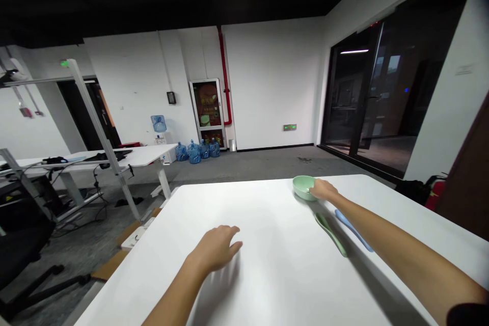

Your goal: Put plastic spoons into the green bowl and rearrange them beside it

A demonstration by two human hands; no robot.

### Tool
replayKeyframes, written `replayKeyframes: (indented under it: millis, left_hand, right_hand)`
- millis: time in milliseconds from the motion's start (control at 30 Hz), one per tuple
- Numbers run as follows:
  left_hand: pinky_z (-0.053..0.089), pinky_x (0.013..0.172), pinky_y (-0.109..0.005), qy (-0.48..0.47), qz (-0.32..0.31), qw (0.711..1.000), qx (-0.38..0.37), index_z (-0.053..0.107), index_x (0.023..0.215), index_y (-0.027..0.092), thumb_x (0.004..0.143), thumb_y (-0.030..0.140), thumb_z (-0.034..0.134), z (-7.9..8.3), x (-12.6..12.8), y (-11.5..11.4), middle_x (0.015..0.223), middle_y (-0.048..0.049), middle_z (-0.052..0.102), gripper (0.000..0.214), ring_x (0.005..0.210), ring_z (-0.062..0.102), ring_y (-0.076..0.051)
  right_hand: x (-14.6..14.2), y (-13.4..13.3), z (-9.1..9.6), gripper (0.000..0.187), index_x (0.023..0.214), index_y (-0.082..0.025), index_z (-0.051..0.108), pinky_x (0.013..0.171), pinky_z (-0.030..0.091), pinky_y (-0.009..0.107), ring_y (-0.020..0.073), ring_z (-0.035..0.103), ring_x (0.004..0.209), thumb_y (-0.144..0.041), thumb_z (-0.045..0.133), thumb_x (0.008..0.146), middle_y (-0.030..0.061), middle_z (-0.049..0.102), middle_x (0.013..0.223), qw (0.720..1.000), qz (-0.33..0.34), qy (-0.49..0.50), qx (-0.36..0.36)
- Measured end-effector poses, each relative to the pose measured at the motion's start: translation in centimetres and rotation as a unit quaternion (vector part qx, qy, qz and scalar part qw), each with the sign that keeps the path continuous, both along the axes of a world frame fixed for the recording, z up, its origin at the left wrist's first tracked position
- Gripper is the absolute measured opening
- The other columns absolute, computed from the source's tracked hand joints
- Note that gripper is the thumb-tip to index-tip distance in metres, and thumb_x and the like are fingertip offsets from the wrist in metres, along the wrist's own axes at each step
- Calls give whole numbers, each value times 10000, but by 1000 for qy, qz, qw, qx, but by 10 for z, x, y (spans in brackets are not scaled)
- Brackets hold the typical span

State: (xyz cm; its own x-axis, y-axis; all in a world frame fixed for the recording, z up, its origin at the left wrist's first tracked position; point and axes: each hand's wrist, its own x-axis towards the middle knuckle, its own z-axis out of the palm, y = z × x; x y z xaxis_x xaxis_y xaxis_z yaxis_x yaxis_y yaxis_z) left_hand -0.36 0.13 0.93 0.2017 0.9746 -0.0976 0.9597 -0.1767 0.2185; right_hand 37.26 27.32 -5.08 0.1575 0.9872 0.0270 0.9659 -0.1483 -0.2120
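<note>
My right hand (324, 190) reaches to the far right part of the table and grips the right rim of a light green bowl (303, 186), fingertips over its inner side. The bowl stands upright. Nearer to me, under and beside my right forearm, lie a green spoon (331, 235) and a light blue spoon (353, 229), roughly side by side; the forearm partly covers the blue one. To the left, my left hand (218, 247) hovers just above the table with thumb and fingers apart, holding nothing.
The white table (267, 275) has a far edge just behind the bowl. Beyond its left side are cardboard (110, 265), a black office chair (23, 260) and another white desk (153, 154) with a metal frame. Several blue water bottles (194, 154) stand by the wall.
</note>
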Motion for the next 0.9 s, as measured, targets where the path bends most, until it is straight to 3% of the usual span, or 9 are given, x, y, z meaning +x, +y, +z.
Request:
replayKeyframes:
  millis: [233,433,667,900]
  left_hand:
    - [435,980,-432,9,5,1000,-1,542,1348,252,908,518,386,2,2,-2,1327,-88,619,537,1203,564,-305]
    - [443,970,-425,8,4,1000,2,540,1350,258,903,535,384,-2,0,-1,1326,-90,617,548,1204,563,-307]
    - [444,975,-421,7,-3,1000,8,548,1338,267,892,561,387,-9,-4,0,1330,-87,610,558,1205,558,-305]
    - [441,982,-423,16,-12,1000,15,549,1341,230,895,527,394,-3,-1,-10,1324,-107,615,558,1200,565,-305]
  right_hand:
    - [-4,-6,5,377,1146,-165,659,745,460,313,274,630,1036,-372,525,860,171,639,1211,1000,18,-20,-9]
    - [-4,-26,23,377,1058,-135,674,695,448,318,279,649,964,-385,428,917,179,671,1120,999,36,-33,6]
    - [0,-81,40,370,983,-154,674,711,438,313,270,645,933,-431,435,924,172,675,1071,995,76,-38,45]
    - [-2,-145,33,338,834,-161,661,640,410,292,238,645,788,-393,429,915,130,679,882,988,143,-48,10]
